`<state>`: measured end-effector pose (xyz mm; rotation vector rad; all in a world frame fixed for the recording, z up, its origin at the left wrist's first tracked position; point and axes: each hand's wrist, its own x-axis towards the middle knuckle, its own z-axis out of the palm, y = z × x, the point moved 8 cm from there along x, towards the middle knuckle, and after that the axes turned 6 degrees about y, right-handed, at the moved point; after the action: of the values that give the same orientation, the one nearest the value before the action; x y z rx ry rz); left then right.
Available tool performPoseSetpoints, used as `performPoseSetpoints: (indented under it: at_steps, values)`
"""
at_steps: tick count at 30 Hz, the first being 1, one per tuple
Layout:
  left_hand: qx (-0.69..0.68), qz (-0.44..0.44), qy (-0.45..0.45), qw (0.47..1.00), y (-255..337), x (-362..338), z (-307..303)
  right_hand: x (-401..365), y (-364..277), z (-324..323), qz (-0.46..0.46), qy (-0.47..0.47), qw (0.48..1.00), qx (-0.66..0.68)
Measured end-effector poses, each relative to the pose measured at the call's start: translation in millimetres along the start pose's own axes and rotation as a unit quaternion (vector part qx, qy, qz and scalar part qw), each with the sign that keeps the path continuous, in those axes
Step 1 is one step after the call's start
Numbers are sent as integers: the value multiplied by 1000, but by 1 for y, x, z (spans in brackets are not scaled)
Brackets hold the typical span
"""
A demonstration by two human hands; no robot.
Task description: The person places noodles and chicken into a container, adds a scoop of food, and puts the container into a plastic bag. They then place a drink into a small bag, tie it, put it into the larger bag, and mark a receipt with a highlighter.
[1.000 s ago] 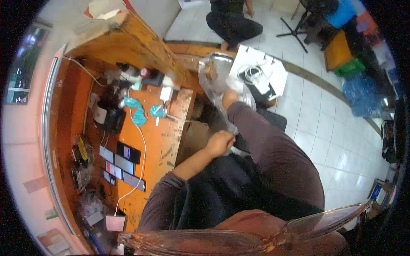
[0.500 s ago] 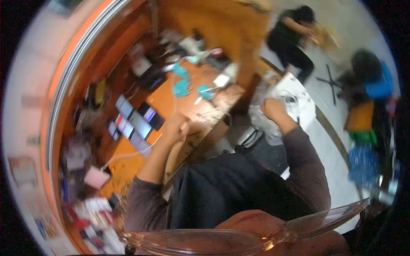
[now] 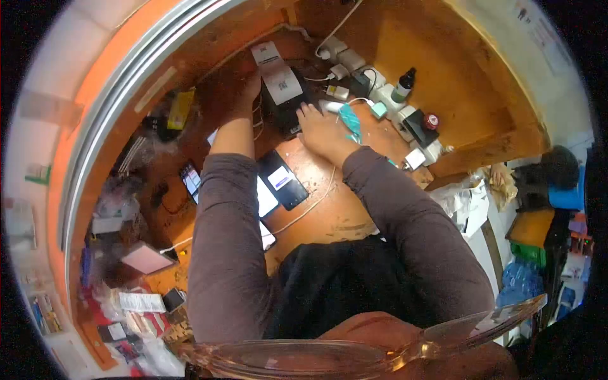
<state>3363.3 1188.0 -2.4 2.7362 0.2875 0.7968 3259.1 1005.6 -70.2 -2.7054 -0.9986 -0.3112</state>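
Observation:
A black box-shaped device (image 3: 278, 115), which looks like a label printer, stands at the back of the wooden desk. A white printed paper strip (image 3: 280, 82) with codes lies across its top. My right hand (image 3: 324, 134) has its fingers stretched out, the tips at the device's right side. On the other side, my left hand (image 3: 244, 95) is in shadow beside the device, its fingers mostly hidden. Just in front lies a dark phone (image 3: 283, 180) with a lit white panel on its screen. Another lit phone (image 3: 266, 199) is partly covered by my left sleeve.
Chargers and a power strip (image 3: 387, 98) line the back right, near a dark dropper bottle (image 3: 404, 85) and a teal strip (image 3: 350, 121). A white cable (image 3: 310, 206) crosses the desk. At left are a small phone (image 3: 189, 181) and a pink pad (image 3: 148, 258). Plastic bags (image 3: 456, 201) lie right.
Both hands have moved to the device at the back of the desk, my right one from the white paper and plastic at right. Its closed fingers are now stretched out. The view has turned left.

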Motion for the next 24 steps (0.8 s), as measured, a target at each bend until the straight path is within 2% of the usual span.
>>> performPoseSetpoints:
  at_steps: [1,3,4,5,6,7,8,11,13,14,15,16,17,19,20,22,23,24]
  values:
    - [-19,4,-25,1000,12,4,3,4,2,9,10,-9,1000,-7]
    - [-163,-55,-127,977,2,6,52,5,7,26,32,-27,999,-20]
    - [-285,-118,-195,931,-11,13,99,6,9,33,30,-30,999,-32]
    - [-399,-178,-257,862,-17,17,130,7,10,35,28,-41,998,-38]
    - [-306,-16,-52,950,-18,45,99,7,8,34,25,-51,997,-44]
    - [-457,-119,-121,873,-14,43,104,7,7,32,20,-60,997,-49]
    - [-586,-216,-184,759,2,33,93,9,6,30,25,-68,997,-40]
    - [-543,-117,-58,830,50,-13,-60,8,5,38,16,-41,995,-84]
    - [-450,29,-108,886,50,-61,-93,9,-3,31,17,-138,981,-138]
    - [-389,142,-116,903,49,-89,-100,8,4,35,12,96,994,-49]
    - [-320,253,-123,905,47,-122,-101,12,0,19,-19,44,999,-12]
    - [-314,242,-155,905,37,-146,-98,17,-6,0,-45,-11,999,28]
    - [-309,230,-185,904,32,-164,-104,19,5,22,29,-4,999,-37]
    - [-382,81,-241,889,5,-191,-124,17,26,62,176,-19,970,-168]
    - [-416,0,-264,870,-6,-205,-135,21,32,71,134,-117,979,-95]
    - [-330,-17,-285,900,-7,-222,-163,18,42,84,10,-192,980,52]
    - [-297,-25,-288,910,-3,-229,-173,17,28,60,23,-143,968,203]
    - [-278,-12,-313,908,5,-238,-180,15,14,34,21,-100,931,350]
